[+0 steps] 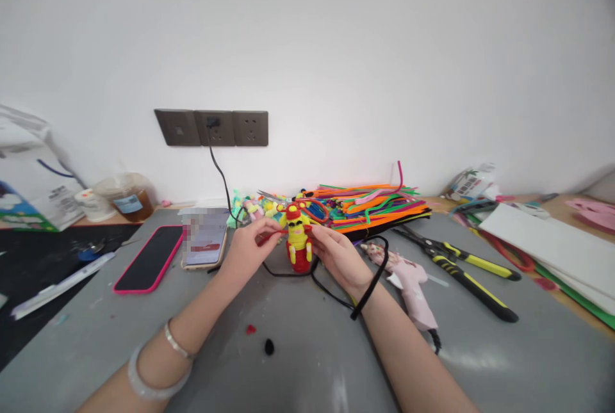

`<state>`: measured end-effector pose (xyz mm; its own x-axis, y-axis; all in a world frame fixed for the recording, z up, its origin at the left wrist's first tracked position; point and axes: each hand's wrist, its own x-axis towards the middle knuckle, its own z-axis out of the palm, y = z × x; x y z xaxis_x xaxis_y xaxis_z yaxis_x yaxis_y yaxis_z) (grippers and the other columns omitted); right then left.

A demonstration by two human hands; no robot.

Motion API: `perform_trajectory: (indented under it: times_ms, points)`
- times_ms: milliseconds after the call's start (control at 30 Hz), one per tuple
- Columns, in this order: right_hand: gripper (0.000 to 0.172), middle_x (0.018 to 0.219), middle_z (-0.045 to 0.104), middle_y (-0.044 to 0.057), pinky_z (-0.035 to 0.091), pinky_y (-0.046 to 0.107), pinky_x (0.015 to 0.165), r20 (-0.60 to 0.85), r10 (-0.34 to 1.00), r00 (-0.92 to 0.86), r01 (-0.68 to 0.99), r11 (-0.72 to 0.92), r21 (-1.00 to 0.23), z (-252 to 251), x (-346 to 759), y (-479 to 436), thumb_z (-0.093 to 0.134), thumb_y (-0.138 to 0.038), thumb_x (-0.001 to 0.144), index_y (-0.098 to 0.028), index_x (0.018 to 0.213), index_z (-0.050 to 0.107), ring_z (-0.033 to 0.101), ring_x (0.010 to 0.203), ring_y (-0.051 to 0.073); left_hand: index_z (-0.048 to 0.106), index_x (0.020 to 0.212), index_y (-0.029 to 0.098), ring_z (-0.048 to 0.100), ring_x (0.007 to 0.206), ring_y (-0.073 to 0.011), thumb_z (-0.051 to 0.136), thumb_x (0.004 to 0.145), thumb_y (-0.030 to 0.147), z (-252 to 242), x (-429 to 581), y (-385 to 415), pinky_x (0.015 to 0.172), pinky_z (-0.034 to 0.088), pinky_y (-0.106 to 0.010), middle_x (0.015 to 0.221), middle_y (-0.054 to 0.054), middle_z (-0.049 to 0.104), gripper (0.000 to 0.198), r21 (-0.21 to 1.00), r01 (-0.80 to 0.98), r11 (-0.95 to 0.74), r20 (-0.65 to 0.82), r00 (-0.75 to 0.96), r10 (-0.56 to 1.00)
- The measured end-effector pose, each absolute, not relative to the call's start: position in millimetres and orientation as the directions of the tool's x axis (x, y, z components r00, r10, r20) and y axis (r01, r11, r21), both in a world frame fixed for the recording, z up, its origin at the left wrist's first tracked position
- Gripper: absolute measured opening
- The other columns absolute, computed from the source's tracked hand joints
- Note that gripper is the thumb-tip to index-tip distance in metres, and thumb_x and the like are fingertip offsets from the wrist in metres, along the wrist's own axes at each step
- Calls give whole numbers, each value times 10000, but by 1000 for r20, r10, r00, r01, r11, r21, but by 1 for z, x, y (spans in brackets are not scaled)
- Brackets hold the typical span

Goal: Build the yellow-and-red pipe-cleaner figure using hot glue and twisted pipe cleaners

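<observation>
A small yellow and red figure (298, 243), made of wound pipe cleaner, stands upright on the grey mat between my hands. It has dark eyes and a red and yellow head top. My left hand (252, 253), at the figure's left side, pinches a red pipe cleaner (273, 236) that reaches toward its neck. On the other side, my right hand (339, 256) has its fingertips closed at a bit of red beside the neck. Whether both ends belong to one piece is hidden behind the figure. A black strip (372, 282) lies across my right wrist.
Behind the figure lies a pile of coloured pipe cleaners (375, 205). At right are a pink glue gun (408, 285) and black-yellow pliers (461, 266). Two phones, one pink-edged (151, 259), lie left. A black oval (269, 346) and red scrap (250, 330) sit in front.
</observation>
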<state>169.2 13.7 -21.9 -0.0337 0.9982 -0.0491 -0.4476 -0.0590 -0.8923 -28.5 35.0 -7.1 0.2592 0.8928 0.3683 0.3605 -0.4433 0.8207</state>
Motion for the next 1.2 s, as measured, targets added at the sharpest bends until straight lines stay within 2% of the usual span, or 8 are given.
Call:
perform_trajectory:
  times_ms: [133, 267, 467, 600, 700, 967, 1200]
  points:
    - [373, 871, 770, 55, 512, 300, 742, -46, 998, -46, -432, -61, -900, -22, 170, 13, 879, -523, 592, -221, 798, 807, 669, 823, 201, 680, 897, 189, 752, 835, -189, 603, 848, 251, -9, -29, 35, 772, 608, -287, 886, -39, 783, 110, 827, 347, -442, 357, 282, 890]
    - [342, 841, 764, 22, 500, 291, 727, -36, 998, -53, -424, -55, -904, -24, 170, 14, 925, -436, 551, -230, 791, 796, 645, 754, 167, 693, 900, 195, 757, 847, -182, 617, 848, 260, -6, -27, 33, 808, 610, -282, 897, -23, 790, 113, 837, 332, -435, 338, 311, 888]
    - [307, 783, 738, 10, 482, 279, 699, -7, 997, -77, -408, -38, -912, -22, 169, 13, 896, -446, 604, -220, 781, 788, 626, 724, 156, 692, 917, 191, 761, 867, -188, 585, 857, 261, -7, -26, 33, 824, 613, -288, 926, -30, 792, 141, 854, 304, -421, 325, 320, 890]
    - [355, 906, 762, 34, 504, 329, 798, -2, 995, -104, -390, -43, -920, -21, 169, 11, 909, -392, 588, -234, 883, 789, 667, 835, 203, 699, 932, 189, 761, 849, -194, 555, 863, 258, -6, -28, 33, 817, 612, -304, 951, -43, 789, 174, 841, 331, -429, 326, 324, 888]
    - [379, 930, 767, 23, 503, 320, 830, -3, 996, -94, -382, -39, -923, -23, 169, 11, 915, -341, 577, -247, 919, 780, 676, 852, 193, 711, 949, 190, 754, 851, -193, 547, 860, 258, -5, -27, 32, 802, 606, -298, 959, -44, 789, 198, 825, 350, -444, 322, 354, 878]
    - [340, 821, 751, 29, 505, 280, 645, -24, 999, -44, -385, -39, -922, -25, 174, 11, 884, -423, 611, -212, 849, 764, 644, 665, 151, 709, 987, 188, 736, 795, -184, 566, 861, 270, -6, -25, 32, 717, 575, -267, 935, -50, 785, 207, 771, 425, -474, 307, 404, 862]
    - [345, 768, 697, -8, 445, 224, 551, -48, 999, 11, -379, -40, -924, -23, 172, 9, 898, -425, 593, -219, 794, 708, 582, 623, 112, 714, 1001, 207, 715, 890, -183, 601, 841, 225, -6, -28, 32, 833, 555, -285, 1023, -38, 767, 196, 671, 484, -562, 342, 470, 814]
